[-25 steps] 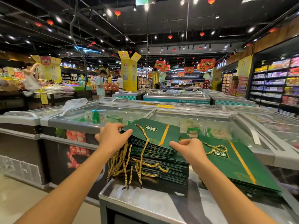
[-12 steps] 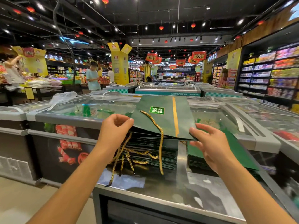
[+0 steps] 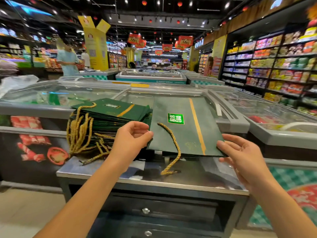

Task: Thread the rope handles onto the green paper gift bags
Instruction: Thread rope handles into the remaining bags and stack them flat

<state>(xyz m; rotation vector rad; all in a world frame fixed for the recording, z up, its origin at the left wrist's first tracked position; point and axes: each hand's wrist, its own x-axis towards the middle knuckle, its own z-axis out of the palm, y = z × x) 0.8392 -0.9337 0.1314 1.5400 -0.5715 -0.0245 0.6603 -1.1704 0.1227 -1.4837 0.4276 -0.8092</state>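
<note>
I hold one flat green paper gift bag (image 3: 185, 127) level above the steel counter. My left hand (image 3: 133, 140) pinches its left edge. My right hand (image 3: 240, 153) pinches its near right corner, thumb on top. A single gold rope handle (image 3: 173, 146) trails from the bag's face, its frayed end lying on the counter. To the left sits a stack of green bags (image 3: 111, 115), with several gold rope handles (image 3: 78, 133) hanging over its left side. Under the held bag, the edge of another pile (image 3: 173, 154) barely shows.
The steel counter (image 3: 197, 179) has dark drawers with knobs (image 3: 145, 210) below. Glass-topped chest freezers (image 3: 257, 121) stand behind and to both sides. Stocked shelves (image 3: 274, 62) line the right wall. A person in a light shirt (image 3: 67, 60) stands far left.
The top bag has been lifted off the left stack and carried to the right, over the other pile. Both hands moved right with it, and its loose rope now hangs onto the counter.
</note>
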